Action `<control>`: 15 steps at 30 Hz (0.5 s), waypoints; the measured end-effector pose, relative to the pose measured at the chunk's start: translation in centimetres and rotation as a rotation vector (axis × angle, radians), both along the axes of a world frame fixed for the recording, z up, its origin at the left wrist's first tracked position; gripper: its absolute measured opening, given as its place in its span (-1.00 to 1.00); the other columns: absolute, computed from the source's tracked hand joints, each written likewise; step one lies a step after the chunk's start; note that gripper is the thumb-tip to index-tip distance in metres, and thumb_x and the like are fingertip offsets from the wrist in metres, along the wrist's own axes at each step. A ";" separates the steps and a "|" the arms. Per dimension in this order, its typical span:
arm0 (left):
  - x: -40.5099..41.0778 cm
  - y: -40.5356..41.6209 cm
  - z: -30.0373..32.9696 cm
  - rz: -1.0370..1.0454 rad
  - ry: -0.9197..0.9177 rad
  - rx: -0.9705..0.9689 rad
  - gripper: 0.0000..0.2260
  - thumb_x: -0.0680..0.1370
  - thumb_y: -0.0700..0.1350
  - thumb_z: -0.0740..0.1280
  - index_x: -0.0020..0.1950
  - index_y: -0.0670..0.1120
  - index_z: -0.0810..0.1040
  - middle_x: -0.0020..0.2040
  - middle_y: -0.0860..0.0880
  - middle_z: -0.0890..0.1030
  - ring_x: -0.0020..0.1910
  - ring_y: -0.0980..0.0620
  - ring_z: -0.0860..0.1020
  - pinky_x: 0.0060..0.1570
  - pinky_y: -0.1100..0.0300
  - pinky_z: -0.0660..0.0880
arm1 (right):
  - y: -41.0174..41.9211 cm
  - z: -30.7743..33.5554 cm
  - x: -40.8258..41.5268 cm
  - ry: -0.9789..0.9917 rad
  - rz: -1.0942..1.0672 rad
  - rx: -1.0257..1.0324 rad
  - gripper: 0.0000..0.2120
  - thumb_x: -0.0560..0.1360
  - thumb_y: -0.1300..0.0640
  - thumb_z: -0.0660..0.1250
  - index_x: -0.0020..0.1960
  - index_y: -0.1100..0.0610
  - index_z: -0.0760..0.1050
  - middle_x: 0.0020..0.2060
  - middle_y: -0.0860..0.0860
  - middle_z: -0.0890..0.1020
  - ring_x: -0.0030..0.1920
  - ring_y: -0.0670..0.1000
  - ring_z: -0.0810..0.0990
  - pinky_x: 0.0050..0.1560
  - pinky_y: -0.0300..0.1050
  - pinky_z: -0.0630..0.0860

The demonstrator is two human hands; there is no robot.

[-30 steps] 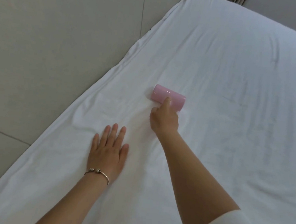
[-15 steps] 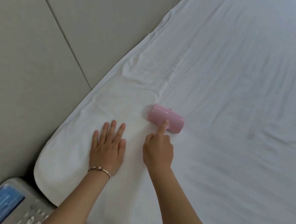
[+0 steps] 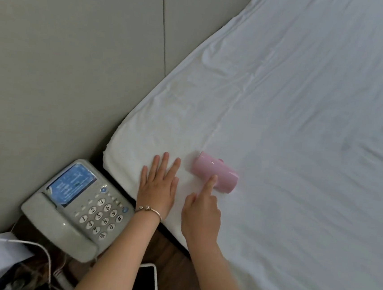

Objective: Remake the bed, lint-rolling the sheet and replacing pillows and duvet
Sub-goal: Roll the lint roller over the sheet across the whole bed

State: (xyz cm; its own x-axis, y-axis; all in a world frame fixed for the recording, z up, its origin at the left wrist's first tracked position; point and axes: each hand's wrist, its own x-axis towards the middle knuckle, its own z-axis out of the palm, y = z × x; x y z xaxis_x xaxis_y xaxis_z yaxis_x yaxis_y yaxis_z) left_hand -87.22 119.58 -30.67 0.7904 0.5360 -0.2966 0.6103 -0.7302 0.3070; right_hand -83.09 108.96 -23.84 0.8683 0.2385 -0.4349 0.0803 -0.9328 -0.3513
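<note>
Rolling sheet (image 3: 304, 132) corner: right hand (image 3: 202, 213) gripping roller (image 3: 214, 175) handle, forefinger on drum; left hand (image 3: 158, 188) flat, pinning soft, wrinkle-prone fabric. Roller looks light, rigid.

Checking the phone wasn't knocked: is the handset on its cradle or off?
On its cradle. The handset lies seated along the phone body's near edge, beside the keypad, nothing lifting it.
</note>
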 end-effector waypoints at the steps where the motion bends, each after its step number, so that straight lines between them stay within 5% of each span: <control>1: -0.6 -0.1 0.1 -0.004 0.005 -0.022 -0.46 0.56 0.15 -0.29 0.56 0.18 -0.09 0.56 0.10 -0.19 0.56 0.03 -0.18 0.47 0.03 -0.23 | -0.3 0.2 -1.2 0.008 0.007 0.006 -0.35 0.65 0.05 0.03 0.59 0.10 -0.27 0.03 0.13 0.52 -0.16 0.12 0.54 -0.21 -0.09 0.36; 8: -5.3 -1.5 1.3 -0.102 0.121 -0.122 -0.48 0.67 -0.03 0.04 0.58 0.11 -0.11 0.58 0.00 -0.23 0.55 -0.04 -0.22 0.49 0.03 -0.18 | -3.2 1.2 -8.7 0.106 0.150 0.036 -0.35 0.65 0.05 0.05 0.57 0.17 -0.25 0.05 0.14 0.56 -0.08 0.11 0.58 -0.24 -0.14 0.34; 15: -5.2 -4.1 5.1 0.020 0.101 -0.267 -0.52 0.63 -0.13 0.08 0.56 -0.03 0.12 0.57 -0.08 0.14 0.53 -0.02 0.14 0.45 0.06 0.16 | -5.2 5.2 -5.2 0.274 0.127 0.196 -0.55 0.60 0.09 0.13 0.44 0.24 0.22 0.23 0.20 0.54 0.19 0.21 0.52 0.07 -0.04 0.44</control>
